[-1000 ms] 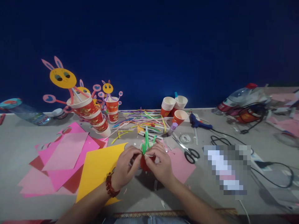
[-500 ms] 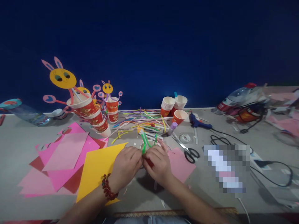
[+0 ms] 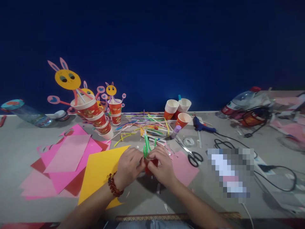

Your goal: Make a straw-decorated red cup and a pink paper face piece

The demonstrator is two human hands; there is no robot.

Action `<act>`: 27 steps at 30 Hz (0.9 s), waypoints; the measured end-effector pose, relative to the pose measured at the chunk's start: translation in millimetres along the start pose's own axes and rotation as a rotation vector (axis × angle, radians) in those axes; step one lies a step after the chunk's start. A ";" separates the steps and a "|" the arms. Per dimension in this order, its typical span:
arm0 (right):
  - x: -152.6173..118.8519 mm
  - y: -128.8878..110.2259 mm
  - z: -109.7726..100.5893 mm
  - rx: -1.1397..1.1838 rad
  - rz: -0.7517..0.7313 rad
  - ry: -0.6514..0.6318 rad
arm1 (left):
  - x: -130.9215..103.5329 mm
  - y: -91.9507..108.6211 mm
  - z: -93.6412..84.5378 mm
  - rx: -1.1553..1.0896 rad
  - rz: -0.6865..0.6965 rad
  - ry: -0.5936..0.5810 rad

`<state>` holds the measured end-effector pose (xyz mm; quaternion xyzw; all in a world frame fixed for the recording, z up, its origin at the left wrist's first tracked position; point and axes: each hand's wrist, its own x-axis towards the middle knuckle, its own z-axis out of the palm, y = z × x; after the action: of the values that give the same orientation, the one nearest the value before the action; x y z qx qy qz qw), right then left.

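You're holding the red cup (image 3: 149, 170) at its near rim in a narrow R hand (image 3: 163, 165) pinch, L hand (image 3: 130, 165) bunching alongside, exact hold unclear, w/ green strips (image 3: 147, 143) rising just beyond both grips, cup body below.

Exposure: dim overall, and we record muted color across the grey tabletop (image 3: 143, 206). The blue wall (image 3: 152, 47) glows faintly around its lower middle and falls to near black in the upper corners. Light appears to come from above; we note a soft, broad shadow on the table below the left hand (image 3: 131, 163) and right hand (image 3: 162, 163). Small glints: scissor blades (image 3: 184, 147), clear bottle (image 3: 240, 100). Focus: slightly soft throughout; we find the pink scraps (image 3: 289, 130) at far right smeared. Distortion: the left-hand cup tower (image 3: 91, 111) leans and stretches outward. A coarse pixelated block (image 3: 230, 175) masks the right foreground.
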<state>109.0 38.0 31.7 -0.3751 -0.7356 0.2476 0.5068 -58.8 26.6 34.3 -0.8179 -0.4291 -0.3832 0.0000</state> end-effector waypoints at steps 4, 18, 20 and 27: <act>-0.3 0.6 0.1 0.011 0.004 0.000 | -0.9 -1.0 1.6 0.009 0.016 0.019; 0.6 2.1 -0.3 -0.015 -0.026 -0.007 | -1.8 -0.2 4.3 0.036 0.032 0.030; 0.0 1.6 -0.8 -0.023 -0.035 -0.004 | -1.8 -3.0 4.6 0.052 0.022 0.027; -5.8 3.3 -6.6 0.002 -0.045 0.048 | -4.5 -50.2 -11.5 0.165 -0.172 0.184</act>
<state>117.4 35.2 28.3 -0.3636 -0.7314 0.2277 0.5301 -102.7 51.3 23.1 -0.7369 -0.5257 -0.4186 0.0736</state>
